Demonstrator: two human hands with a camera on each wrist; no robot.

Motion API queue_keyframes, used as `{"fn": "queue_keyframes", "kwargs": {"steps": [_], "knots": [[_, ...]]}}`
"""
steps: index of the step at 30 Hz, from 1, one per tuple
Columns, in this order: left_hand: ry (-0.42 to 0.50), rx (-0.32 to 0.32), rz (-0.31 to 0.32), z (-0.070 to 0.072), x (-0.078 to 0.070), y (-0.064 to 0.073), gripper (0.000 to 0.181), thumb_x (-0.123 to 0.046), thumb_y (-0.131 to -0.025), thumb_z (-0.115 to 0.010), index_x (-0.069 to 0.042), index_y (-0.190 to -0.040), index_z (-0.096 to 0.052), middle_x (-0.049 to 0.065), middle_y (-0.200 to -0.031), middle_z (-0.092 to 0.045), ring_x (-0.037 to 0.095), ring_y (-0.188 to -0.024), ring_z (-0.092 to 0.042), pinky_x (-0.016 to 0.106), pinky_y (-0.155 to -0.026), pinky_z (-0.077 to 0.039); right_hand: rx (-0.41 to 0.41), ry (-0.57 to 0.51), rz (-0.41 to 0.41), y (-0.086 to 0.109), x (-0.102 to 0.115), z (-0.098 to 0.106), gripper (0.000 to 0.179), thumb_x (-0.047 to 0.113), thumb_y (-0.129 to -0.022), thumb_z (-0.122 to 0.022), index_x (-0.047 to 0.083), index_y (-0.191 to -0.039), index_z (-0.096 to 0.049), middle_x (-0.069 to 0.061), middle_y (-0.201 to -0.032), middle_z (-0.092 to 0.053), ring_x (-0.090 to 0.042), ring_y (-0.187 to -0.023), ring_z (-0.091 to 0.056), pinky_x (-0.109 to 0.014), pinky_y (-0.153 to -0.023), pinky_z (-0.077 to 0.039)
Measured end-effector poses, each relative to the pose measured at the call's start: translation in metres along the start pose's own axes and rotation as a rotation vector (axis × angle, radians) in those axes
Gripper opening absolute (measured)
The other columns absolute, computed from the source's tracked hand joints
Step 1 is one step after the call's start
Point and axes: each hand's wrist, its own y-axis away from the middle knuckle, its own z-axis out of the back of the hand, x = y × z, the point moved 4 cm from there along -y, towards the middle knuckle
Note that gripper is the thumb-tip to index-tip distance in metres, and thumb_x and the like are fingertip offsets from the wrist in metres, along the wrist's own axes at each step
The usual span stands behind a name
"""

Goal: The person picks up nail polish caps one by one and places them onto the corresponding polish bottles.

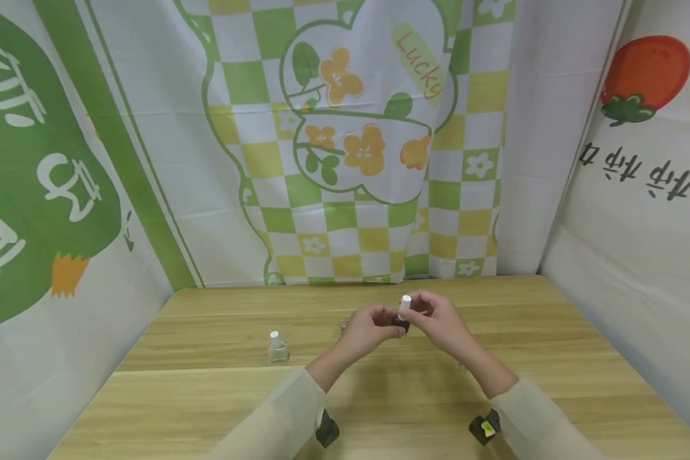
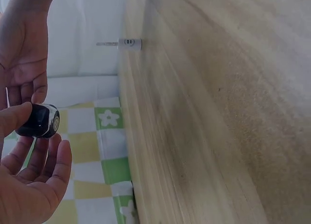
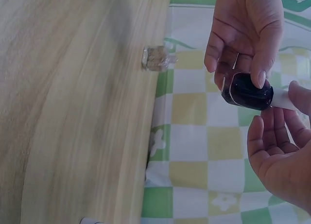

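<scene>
A dark nail polish bottle [image 3: 248,92] with a white cap [image 1: 405,305] is held up over the table between both hands. My left hand [image 1: 367,331] grips the glass body, thumb on one side and fingers on the other. With thumb and fingers, my right hand [image 1: 441,321] pinches the white cap, which is still seated on the neck. Seen from the left wrist, the base of the bottle faces the camera and the cap is hidden.
A clear bottle with a white cap [image 1: 278,349] stands left on the wooden table [image 1: 218,396]. Behind my left hand is an uncapped clear glass bottle [image 3: 156,59]. A loose white cap [image 2: 130,44] stands brush upward near my right forearm. Printed curtains [image 1: 253,243] enclose the table.
</scene>
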Motion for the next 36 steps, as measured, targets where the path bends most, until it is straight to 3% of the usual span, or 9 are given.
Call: {"fn": "queue_keyframes", "kwargs": {"steps": [9, 19, 27, 36], "knots": [[-0.084, -0.034, 0.053, -0.001, 0.01, -0.017, 0.017, -0.018, -0.085, -0.077, -0.011, -0.099, -0.07, -0.003, -0.092, -0.069, 0.014, -0.089, -0.064, 0.035, -0.076, -0.054, -0.042, 0.078, -0.093, -0.014, -0.017, -0.001, 0.023, 0.02, -0.092, -0.069, 0.002, -0.106, -0.066, -0.004, -0.095, -0.067, -0.022, -0.093, -0.061, -0.036, -0.077, -0.052], [-0.081, -0.064, 0.077, -0.007, 0.028, -0.038, 0.017, -0.011, -0.084, -0.077, -0.005, -0.098, -0.069, 0.0, -0.09, -0.068, 0.015, -0.085, -0.064, 0.031, -0.074, -0.054, -0.077, 0.098, -0.217, -0.028, -0.032, -0.004, 0.023, 0.016, -0.094, -0.066, 0.0, -0.11, -0.064, -0.008, -0.101, -0.067, -0.024, -0.096, -0.061, -0.04, -0.083, -0.052], [-0.126, -0.073, 0.092, -0.011, 0.036, -0.049, 0.017, -0.011, -0.084, -0.077, -0.005, -0.098, -0.07, 0.0, -0.091, -0.069, 0.018, -0.09, -0.063, 0.035, -0.079, -0.053, -0.088, 0.112, -0.247, -0.035, -0.043, -0.006, 0.019, 0.012, -0.094, -0.065, -0.003, -0.106, -0.064, -0.012, -0.099, -0.067, -0.028, -0.096, -0.062, -0.04, -0.082, -0.052], [-0.113, -0.094, 0.116, -0.016, 0.045, -0.056, 0.019, -0.006, -0.082, -0.077, -0.001, -0.099, -0.069, 0.005, -0.092, -0.07, 0.02, -0.091, -0.064, 0.034, -0.082, -0.053, -0.1, 0.103, -0.269, -0.042, -0.059, -0.01, 0.016, 0.008, -0.092, -0.065, -0.004, -0.102, -0.065, -0.013, -0.098, -0.067, -0.028, -0.096, -0.062, -0.04, -0.081, -0.052]]}}
